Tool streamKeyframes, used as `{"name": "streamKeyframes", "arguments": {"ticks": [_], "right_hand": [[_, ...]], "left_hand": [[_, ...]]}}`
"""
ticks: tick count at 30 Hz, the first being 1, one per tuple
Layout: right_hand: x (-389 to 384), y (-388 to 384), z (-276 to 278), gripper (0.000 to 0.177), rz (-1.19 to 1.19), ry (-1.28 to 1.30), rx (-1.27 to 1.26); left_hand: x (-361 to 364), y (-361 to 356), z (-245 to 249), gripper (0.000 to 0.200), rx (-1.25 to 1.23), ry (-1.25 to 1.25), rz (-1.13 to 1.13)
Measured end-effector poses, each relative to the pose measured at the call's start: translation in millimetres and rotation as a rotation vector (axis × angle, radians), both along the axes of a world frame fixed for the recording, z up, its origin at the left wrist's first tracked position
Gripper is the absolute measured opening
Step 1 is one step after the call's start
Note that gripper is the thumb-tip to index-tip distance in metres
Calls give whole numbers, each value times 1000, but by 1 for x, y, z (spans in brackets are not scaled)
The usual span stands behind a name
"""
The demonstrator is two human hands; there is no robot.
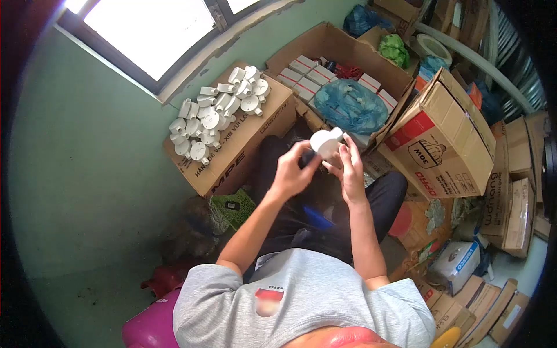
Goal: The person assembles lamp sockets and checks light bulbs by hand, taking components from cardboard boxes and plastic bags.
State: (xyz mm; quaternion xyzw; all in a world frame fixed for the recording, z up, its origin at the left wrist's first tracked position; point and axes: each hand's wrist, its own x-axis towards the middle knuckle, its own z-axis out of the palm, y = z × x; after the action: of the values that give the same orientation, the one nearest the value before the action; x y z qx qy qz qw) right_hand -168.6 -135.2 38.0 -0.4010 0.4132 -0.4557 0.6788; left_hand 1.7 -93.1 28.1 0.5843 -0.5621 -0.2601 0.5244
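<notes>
A white round conduit junction box (324, 144) with a short spout is held up in front of my body. My left hand (295, 170) grips its left side between thumb and fingers. On the other side my right hand (350, 172) has its fingertips at the spout and lower rim, with the fingers curved around it. Just to the left, a pile of similar white junction boxes (212, 120) lies on top of a closed cardboard carton (243, 152) printed MPE.
An open carton (310, 43) behind my hands holds small white boxes and a blue plastic bag (351, 106). At right stands a tall 30W carton (439, 142). More cartons and a Vanesco package (457, 265) crowd the right side. A window (152, 35) is above the pile.
</notes>
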Motion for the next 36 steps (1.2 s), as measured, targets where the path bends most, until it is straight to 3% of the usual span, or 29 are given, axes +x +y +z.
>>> {"name": "streamKeyframes", "arguments": {"ticks": [2,4,6,11,12,14,16,17,19,22,24,26,27,31,33,36], "right_hand": [[-3,-4,-1,79,78,16,-35],[-6,-5,-3,72,69,79,-59],[-12,-3,-7,69,79,94,-54],[-23,12,-26,59,119,104,48],[-24,16,-29,58,140,102,85],[-24,22,-34,56,135,105,122],[-23,23,-41,56,141,100,144],[-23,21,-41,56,137,99,144],[-22,20,-43,55,133,110,143],[-20,11,-47,53,162,133,130],[-15,6,-46,52,195,75,146],[-8,3,-42,49,210,95,228],[-11,-3,-63,43,276,223,-79],[-2,-7,-80,30,181,266,-77],[-2,-14,-80,25,123,399,9],[5,-28,-86,23,80,398,-76]], "left_hand": [[32,-23,-18,33,-23,109,155],[79,-62,-44,35,-32,433,330],[126,-96,-30,40,70,515,556],[217,-171,-4,63,78,838,799],[247,-191,-30,66,1,864,726],[256,-205,-43,73,76,787,844],[198,-168,26,81,268,630,882],[201,-165,-3,85,155,379,883],[160,-136,-3,75,50,348,823],[85,-81,-20,28,-47,421,447],[31,-46,-16,15,38,366,203],[-10,-23,-27,18,145,389,104],[-25,-18,-30,17,135,424,76],[-35,-21,-53,21,221,438,48],[-29,-29,-62,27,111,84,2],[-18,-41,-71,30,274,207,-69]]}}
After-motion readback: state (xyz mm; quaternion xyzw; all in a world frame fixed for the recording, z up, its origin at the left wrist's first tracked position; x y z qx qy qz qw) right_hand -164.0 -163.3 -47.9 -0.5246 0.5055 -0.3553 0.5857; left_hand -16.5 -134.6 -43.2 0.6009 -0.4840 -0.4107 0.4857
